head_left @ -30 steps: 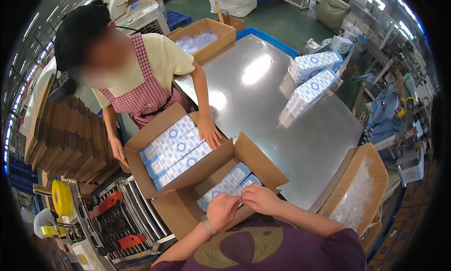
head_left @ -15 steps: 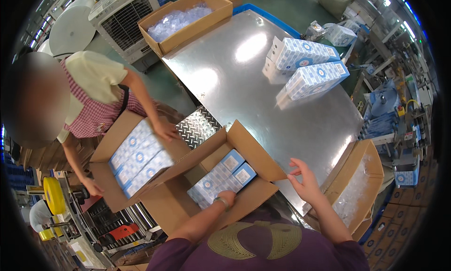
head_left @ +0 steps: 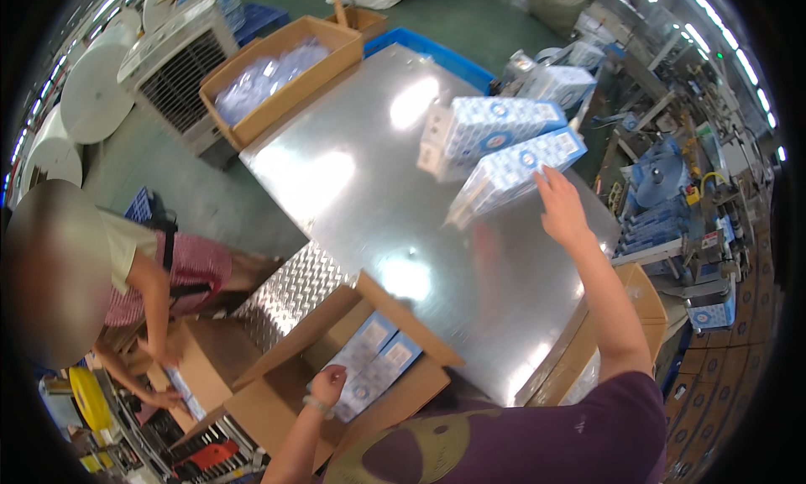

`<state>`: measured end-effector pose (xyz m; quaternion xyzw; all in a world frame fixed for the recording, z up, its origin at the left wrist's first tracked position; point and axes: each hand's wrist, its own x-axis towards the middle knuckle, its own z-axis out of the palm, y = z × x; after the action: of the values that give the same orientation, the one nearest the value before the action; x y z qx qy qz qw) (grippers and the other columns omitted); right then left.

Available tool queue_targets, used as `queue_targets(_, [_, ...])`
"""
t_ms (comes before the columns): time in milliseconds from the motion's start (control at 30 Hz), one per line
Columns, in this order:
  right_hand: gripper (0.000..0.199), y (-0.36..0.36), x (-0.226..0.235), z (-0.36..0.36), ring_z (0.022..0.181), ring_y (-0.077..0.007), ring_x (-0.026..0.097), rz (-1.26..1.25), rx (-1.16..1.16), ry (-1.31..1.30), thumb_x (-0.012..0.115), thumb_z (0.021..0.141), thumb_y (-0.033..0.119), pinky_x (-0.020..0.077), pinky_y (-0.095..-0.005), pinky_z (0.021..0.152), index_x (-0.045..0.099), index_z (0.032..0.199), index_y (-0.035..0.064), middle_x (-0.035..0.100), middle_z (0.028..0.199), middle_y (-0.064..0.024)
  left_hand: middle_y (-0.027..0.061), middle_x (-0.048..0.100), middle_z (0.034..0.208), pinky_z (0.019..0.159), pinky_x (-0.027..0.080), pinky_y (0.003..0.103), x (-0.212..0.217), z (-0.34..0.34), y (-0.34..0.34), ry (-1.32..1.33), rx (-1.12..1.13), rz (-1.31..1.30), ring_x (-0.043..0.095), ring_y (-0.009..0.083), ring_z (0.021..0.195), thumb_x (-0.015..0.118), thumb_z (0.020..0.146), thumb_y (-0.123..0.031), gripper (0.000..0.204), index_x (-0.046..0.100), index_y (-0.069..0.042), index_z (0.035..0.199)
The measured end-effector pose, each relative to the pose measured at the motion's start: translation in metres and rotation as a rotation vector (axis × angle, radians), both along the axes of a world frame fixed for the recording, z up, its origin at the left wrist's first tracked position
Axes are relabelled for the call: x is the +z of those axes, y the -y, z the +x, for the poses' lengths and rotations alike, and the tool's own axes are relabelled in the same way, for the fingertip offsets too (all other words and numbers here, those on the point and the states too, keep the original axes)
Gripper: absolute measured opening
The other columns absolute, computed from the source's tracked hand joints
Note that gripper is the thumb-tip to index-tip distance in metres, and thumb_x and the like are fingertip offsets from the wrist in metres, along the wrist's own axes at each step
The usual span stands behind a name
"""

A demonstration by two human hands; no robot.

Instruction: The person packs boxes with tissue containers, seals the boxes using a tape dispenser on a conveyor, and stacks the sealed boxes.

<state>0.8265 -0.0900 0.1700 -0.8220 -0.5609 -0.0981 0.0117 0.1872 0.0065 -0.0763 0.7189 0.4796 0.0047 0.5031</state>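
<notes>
My right hand (head_left: 561,209) stretches across the metal table, fingers extended at the near side of a blue-and-white patterned carton (head_left: 516,172). Whether the fingertips touch it I cannot tell. A second such carton (head_left: 504,130) lies just behind, beside the first. My left hand (head_left: 329,385), with a band at its wrist, is curled closed with nothing visible in it. It is over an open cardboard box (head_left: 411,320), where blue-and-white cartons (head_left: 378,368) lie side by side.
A co-worker at the left bends over another cardboard box (head_left: 206,358), both hands on it. The metal table (head_left: 361,207) fills the middle. Boxes of clear plastic stand at its far left (head_left: 277,77) and near right (head_left: 642,303). Machinery (head_left: 663,182) lines the right.
My right hand has moved forward from the box's flap to the cartons on the table. My left hand has lifted off the packed cartons. The co-worker's box has tipped and shifted away.
</notes>
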Motion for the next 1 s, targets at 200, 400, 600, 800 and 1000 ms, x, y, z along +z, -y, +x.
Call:
queue_targets(200, [0.088,-0.094,-0.045,0.078,0.140,-0.0301,0.046,-0.192,-0.048,-0.067,0.078,0.071,0.009,0.0247,-0.0611,0.120,0.041,0.150,0.0114,0.051,0.146,-0.0147,0.0111,0.071,0.093,0.075,0.055,0.030,0.148,0.124,-0.030,0.260,0.018,0.305,0.070,0.0175,0.081,0.066,0.095,-0.004,0.013,0.071,-0.001,0.107])
queue_targets(400, [0.104,-0.138,-0.040,-0.014,0.138,-0.0355,0.049,-0.113,0.442,-0.605,0.087,0.066,0.043,0.0174,-0.0613,0.123,0.044,0.152,0.0053,0.058,0.140,-0.0217,0.0183,0.059,0.133,0.105,0.044,0.051,0.223,0.257,-0.073,0.320,-0.336,0.780,0.058,0.0361,0.120,0.079,0.078,-0.009,0.051,0.065,-0.008,0.127])
queue_targets(600, [0.115,-0.182,-0.014,0.095,0.146,-0.0360,0.038,-0.072,0.014,-0.261,0.091,0.064,0.044,0.0248,-0.0598,0.121,0.033,0.157,0.0100,0.040,0.156,-0.0192,0.0239,0.047,0.143,0.120,0.023,0.062,0.222,0.354,-0.108,-0.023,-0.697,0.854,0.042,0.0419,0.136,0.088,0.069,-0.029,0.100,0.038,-0.013,0.154])
queue_targets(800, [0.105,-0.161,-0.065,0.180,0.132,-0.0327,0.053,-0.241,-0.216,-0.047,0.091,0.059,0.041,0.0373,-0.0525,0.114,0.043,0.147,0.0082,0.059,0.134,-0.0194,0.0179,0.057,0.118,0.099,0.040,0.048,0.219,0.357,-0.116,0.013,-0.871,0.971,0.054,0.0370,0.112,0.080,0.064,-0.020,0.080,0.052,-0.008,0.138])
queue_targets(1000, [0.104,-0.129,-0.055,0.068,0.100,-0.0432,0.068,-0.094,-0.228,-0.470,0.081,0.072,0.049,0.0545,-0.0507,0.088,0.033,0.154,0.0053,0.065,0.113,-0.0242,0.0174,0.057,0.117,0.095,0.042,0.047,0.300,0.295,-0.114,0.296,-0.481,1.098,0.055,0.0370,0.110,0.073,0.069,-0.009,0.069,0.053,-0.007,0.135])
